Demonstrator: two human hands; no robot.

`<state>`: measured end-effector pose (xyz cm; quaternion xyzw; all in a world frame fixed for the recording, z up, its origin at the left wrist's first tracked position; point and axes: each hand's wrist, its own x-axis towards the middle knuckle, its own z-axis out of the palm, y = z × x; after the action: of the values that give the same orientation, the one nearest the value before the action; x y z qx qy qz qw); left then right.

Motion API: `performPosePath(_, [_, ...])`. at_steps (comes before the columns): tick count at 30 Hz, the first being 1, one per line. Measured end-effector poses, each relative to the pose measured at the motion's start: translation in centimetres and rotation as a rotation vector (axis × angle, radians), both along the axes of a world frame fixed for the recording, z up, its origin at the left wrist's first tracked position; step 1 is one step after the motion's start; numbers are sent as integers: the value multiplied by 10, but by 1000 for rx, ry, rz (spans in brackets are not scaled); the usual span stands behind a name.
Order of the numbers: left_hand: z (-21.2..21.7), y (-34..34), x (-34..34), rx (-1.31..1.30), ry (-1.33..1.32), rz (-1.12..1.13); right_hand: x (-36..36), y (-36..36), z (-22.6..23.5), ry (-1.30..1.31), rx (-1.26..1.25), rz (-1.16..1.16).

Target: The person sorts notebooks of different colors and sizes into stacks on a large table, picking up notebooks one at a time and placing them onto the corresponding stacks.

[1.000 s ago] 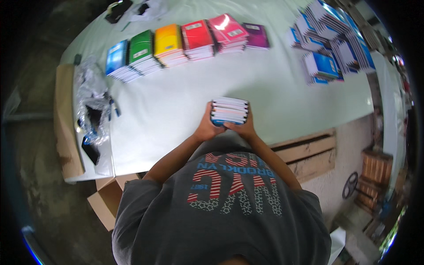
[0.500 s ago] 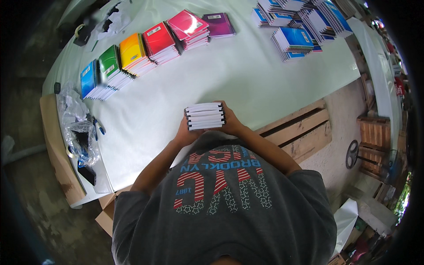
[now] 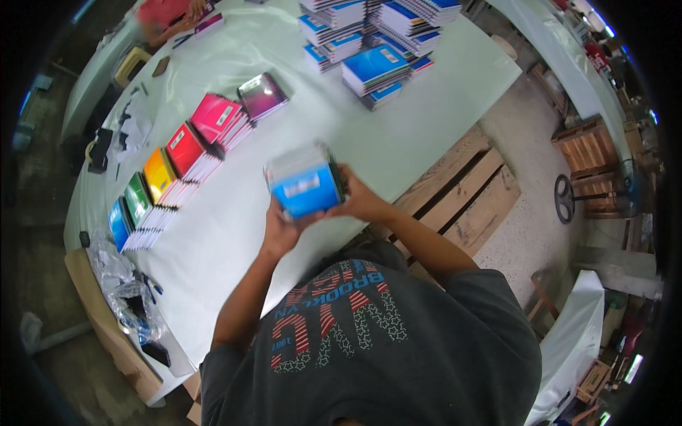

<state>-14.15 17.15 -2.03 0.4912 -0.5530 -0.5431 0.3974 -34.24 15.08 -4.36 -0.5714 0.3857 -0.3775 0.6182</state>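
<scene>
A small stack of spiral notebooks [image 3: 304,190] with a blue cover facing up is held over the near part of the table. My left hand [image 3: 281,233] grips its lower left corner, and my right hand [image 3: 353,197] closes round its right side. Motion blurs the far end of the stack. Beyond it, a slanting row holds piles of blue [image 3: 119,223], green [image 3: 137,199], yellow [image 3: 159,176], red [image 3: 186,150] and pink notebooks [image 3: 215,118]. A purple notebook [image 3: 263,96] lies at the row's right end.
Taller piles of blue notebooks [image 3: 375,69] stand at the back. Clear plastic wrap [image 3: 106,259] and a dark flat object [image 3: 155,352] lie along the left edge. A wooden slatted pallet [image 3: 465,199] is at the right. Another person's hand [image 3: 197,9] is at the far left.
The notebook stack has tipped from showing its page edges to showing its blue cover, and is slightly farther left. The view has shifted, bringing another person into sight.
</scene>
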Motion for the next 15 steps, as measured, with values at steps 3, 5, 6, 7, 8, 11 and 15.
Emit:
performPosePath(3, [51,-75,-61,99,163,-60,-30,-28,28,-393,185,-283])
performPosePath(5, [62,-126,-95,176,179,-26,-47,-62,42,-545,171,-397])
performPosePath(6, [66,-151,-111,229,164,-56,-57,-80,52,-547,159,-394])
performPosePath(7, [69,-174,-127,281,149,-89,-70,-100,64,-499,209,-479])
performPosePath(8, [72,-192,-143,268,148,-94,-82,-119,72,-451,258,-563])
performPosePath(11, [78,-233,-180,450,197,-92,-111,-166,77,-324,297,-643])
performPosePath(15, [54,-273,-179,611,140,-225,-123,-204,62,-331,499,-621])
